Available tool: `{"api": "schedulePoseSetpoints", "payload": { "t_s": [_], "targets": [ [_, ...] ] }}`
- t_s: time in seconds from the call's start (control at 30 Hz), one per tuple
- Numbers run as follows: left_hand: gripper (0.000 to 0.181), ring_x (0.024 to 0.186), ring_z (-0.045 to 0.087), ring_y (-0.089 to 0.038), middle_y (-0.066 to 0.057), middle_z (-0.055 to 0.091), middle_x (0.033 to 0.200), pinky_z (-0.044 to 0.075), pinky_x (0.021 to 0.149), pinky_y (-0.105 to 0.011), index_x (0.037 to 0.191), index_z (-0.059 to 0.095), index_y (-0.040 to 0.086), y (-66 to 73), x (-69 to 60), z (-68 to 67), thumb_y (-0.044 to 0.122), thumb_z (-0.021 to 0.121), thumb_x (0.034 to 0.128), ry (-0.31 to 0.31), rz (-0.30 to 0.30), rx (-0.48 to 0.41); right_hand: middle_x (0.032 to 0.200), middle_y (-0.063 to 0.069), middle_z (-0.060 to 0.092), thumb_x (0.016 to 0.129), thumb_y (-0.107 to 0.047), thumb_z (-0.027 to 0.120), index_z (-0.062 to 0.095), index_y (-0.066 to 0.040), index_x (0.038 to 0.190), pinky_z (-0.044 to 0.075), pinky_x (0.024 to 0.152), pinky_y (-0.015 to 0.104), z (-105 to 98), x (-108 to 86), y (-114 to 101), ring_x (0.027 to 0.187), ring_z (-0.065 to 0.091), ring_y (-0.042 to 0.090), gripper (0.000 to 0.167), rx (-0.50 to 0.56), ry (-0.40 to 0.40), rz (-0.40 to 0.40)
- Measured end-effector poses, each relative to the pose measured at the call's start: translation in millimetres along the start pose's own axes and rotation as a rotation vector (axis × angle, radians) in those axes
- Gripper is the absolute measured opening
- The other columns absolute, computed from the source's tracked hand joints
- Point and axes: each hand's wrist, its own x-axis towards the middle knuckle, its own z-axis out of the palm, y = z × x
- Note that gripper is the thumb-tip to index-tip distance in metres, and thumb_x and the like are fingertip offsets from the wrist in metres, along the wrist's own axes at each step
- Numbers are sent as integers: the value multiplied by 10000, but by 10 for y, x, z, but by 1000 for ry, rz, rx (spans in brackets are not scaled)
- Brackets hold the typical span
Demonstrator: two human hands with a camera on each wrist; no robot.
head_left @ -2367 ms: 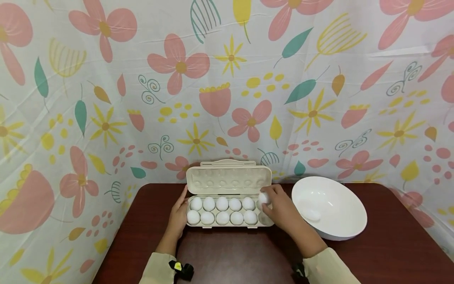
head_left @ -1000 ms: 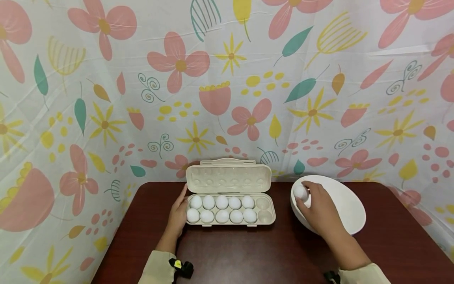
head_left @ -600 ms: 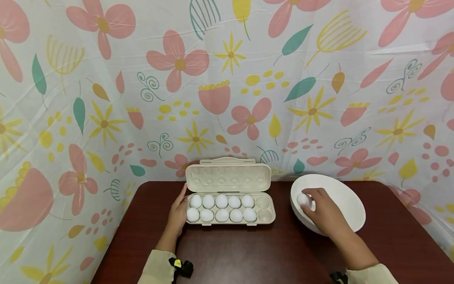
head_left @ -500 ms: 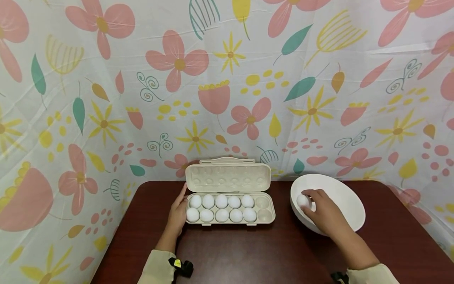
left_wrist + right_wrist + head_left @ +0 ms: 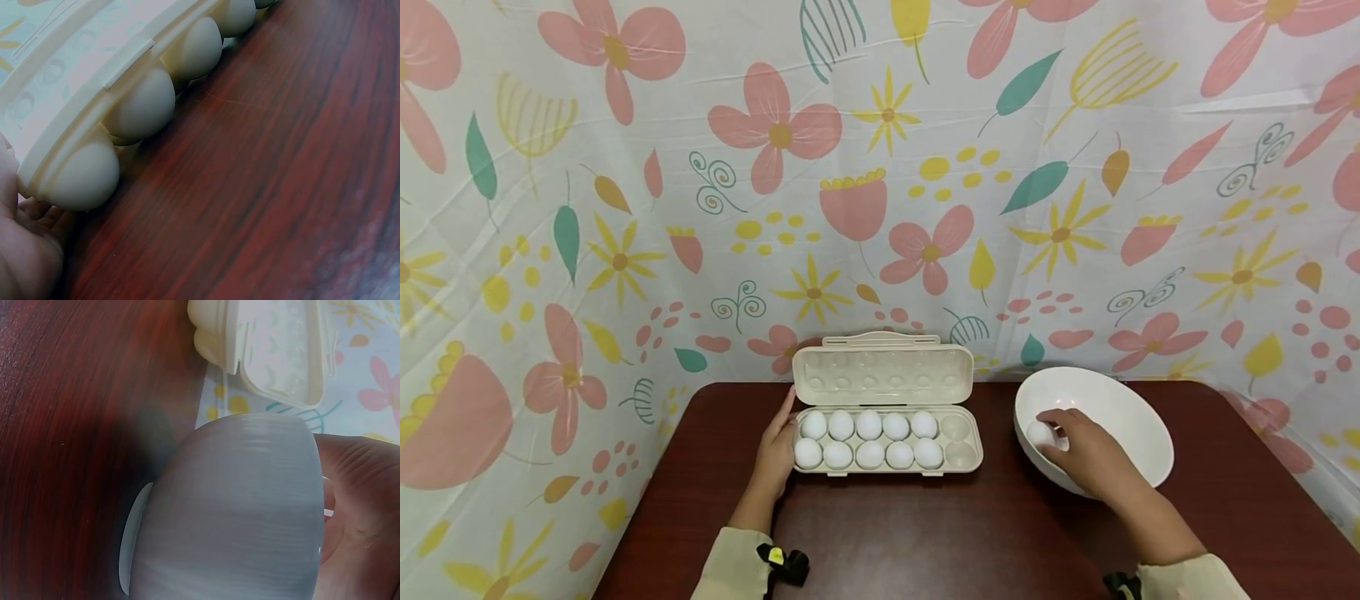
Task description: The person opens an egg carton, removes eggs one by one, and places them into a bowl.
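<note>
My right hand (image 5: 1086, 450) reaches into the white bowl (image 5: 1138, 421) and pinches a white egg (image 5: 1041, 434) low near its left side. The fingers hide part of the egg and the bowl's bottom. In the right wrist view the bowl's outer wall (image 5: 231, 512) blocks the egg. My left hand (image 5: 775, 457) holds the left end of the cream egg carton (image 5: 883, 377), whose lid stands raised. In the left wrist view, fingers (image 5: 47, 215) lie under the carton's end. Two rows of white eggs (image 5: 869, 454) fill it, except two bare cups (image 5: 958, 455) at the right end.
Carton and bowl stand side by side on a dark red-brown wooden table (image 5: 880, 533), with a gap between them. A flowered cloth (image 5: 880, 167) hangs close behind, near the table's back edge.
My right hand has lifted an egg from the carton's back right cup, carried it right to the bowl and lowered it inside. My left hand has stayed at the carton.
</note>
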Motion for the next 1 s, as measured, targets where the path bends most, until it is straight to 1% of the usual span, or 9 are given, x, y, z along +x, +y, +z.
{"api": "schedulePoseSetpoints", "payload": {
  "t_s": [0.1, 0.27, 0.43, 0.53, 0.63, 0.77, 0.87, 1.0],
  "targets": [
    [567, 1406, 445, -330, -193, 547, 1461, 307, 1177, -502, 1597, 279, 340, 11, -6, -1, 94, 342, 1090, -4, 0, -1, 941, 87, 668, 826, -133, 787, 684, -10, 1152, 506, 737, 415, 11, 10, 23, 844, 623, 223, 364, 3, -8, -7],
    [562, 1397, 454, -328, -194, 551, 1456, 316, 1168, -500, 1600, 281, 332, 12, -4, 2, 101, 347, 1091, -3, 0, 0, 920, 60, 657, 834, -125, 777, 687, -17, 1151, 500, 740, 398, 39, 31, 59, 834, 601, 193, 347, -1, -39, -6],
    [559, 1391, 461, -321, -190, 563, 1444, 317, 1168, -496, 1596, 288, 339, 1, 4, 2, 106, 347, 1092, -1, 10, 2, 942, 81, 675, 836, -96, 772, 689, 1, 1157, 514, 761, 417, 45, 76, 86, 846, 609, 206, 345, 14, -75, -8],
    [558, 1395, 454, -327, -196, 563, 1442, 306, 1177, -500, 1600, 293, 319, 3, 2, 3, 100, 346, 1089, 2, 17, 0, 970, 113, 689, 837, -83, 768, 689, 13, 1160, 526, 781, 444, 48, 101, 100, 860, 622, 231, 346, 24, -98, -5],
    [560, 1405, 443, -330, -200, 555, 1450, 296, 1184, -503, 1602, 292, 310, 11, -4, 2, 95, 344, 1087, 0, 13, 0, 990, 126, 696, 841, -83, 764, 690, 16, 1163, 534, 802, 459, 58, 115, 116, 877, 633, 240, 346, 23, -114, -1],
    [567, 1407, 441, -330, -205, 549, 1454, 296, 1187, -500, 1608, 277, 298, 9, 3, -1, 84, 337, 1086, -9, 7, 6, 978, 119, 687, 838, -93, 766, 682, 20, 1159, 532, 810, 467, 81, 126, 154, 874, 625, 240, 351, 8, -126, 0],
    [567, 1406, 440, -334, -207, 553, 1450, 294, 1185, -507, 1610, 272, 294, -51, 39, -3, 82, 331, 1087, -5, 7, 2, 959, 103, 678, 837, -110, 768, 680, 20, 1160, 526, 812, 466, 97, 134, 183, 866, 614, 231, 359, -6, -135, 1],
    [562, 1406, 438, -330, -196, 557, 1449, 278, 1190, -510, 1598, 285, 345, -199, 109, 0, 102, 324, 1093, 18, 19, -5, 932, 77, 663, 839, -126, 767, 687, 23, 1178, 515, 798, 451, 105, 146, 203, 846, 586, 205, 379, -23, -155, 5]
  ]
}}
